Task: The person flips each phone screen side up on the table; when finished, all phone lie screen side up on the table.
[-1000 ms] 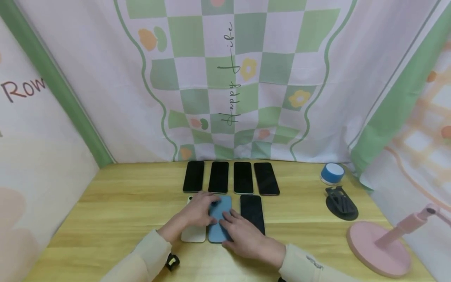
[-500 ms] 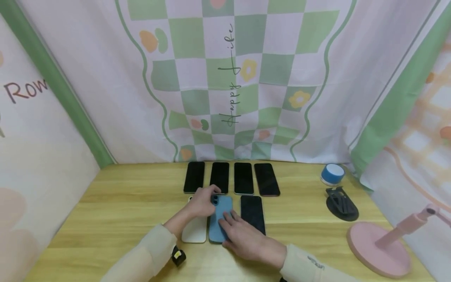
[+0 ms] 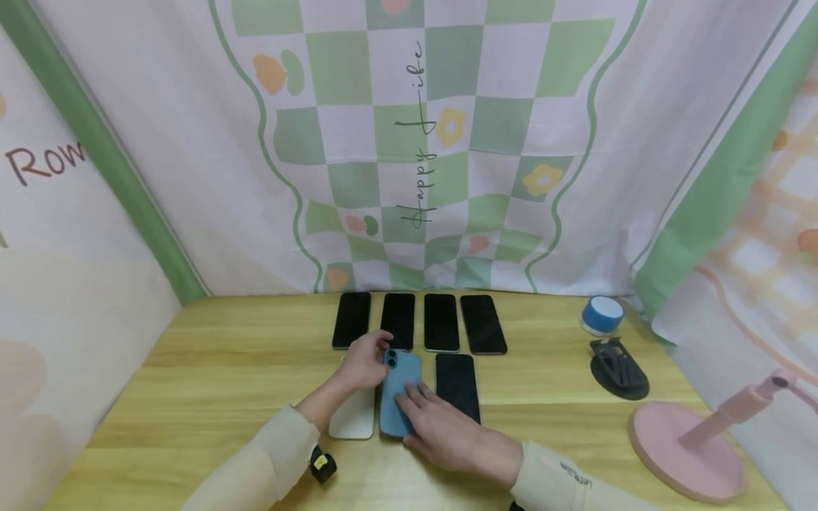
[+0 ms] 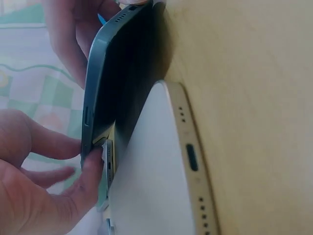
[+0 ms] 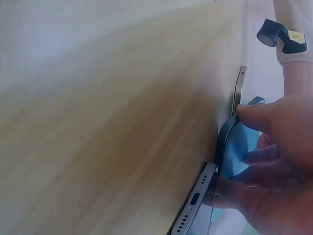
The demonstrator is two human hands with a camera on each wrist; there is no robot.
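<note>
A blue smartphone (image 3: 407, 367) lies back up before me, its twin camera at the upper left. My left hand (image 3: 366, 362) pinches its upper left edge between thumb and finger. In the left wrist view that phone (image 4: 98, 73) tilts, its left edge raised off the table and its dark screen side showing beneath. My right hand (image 3: 444, 429) holds the lower right part, thumb at the bottom edge and fingers on the back and right side. To its left is a white smartphone (image 3: 353, 419), back up, partly hidden by my left hand. On the right lies a black-screened smartphone (image 3: 456, 383).
Several smartphones, screens up, form a row behind, among them a black one (image 3: 398, 319). At the right are a blue and white round object (image 3: 603, 316), a black stand (image 3: 618, 369) and a pink stand base (image 3: 686, 451). A patterned curtain (image 3: 396, 177) borders the table's back.
My left hand has shifted from over the blue smartphone's back to its upper left edge, uncovering the camera. The right hand stays nearly in place.
</note>
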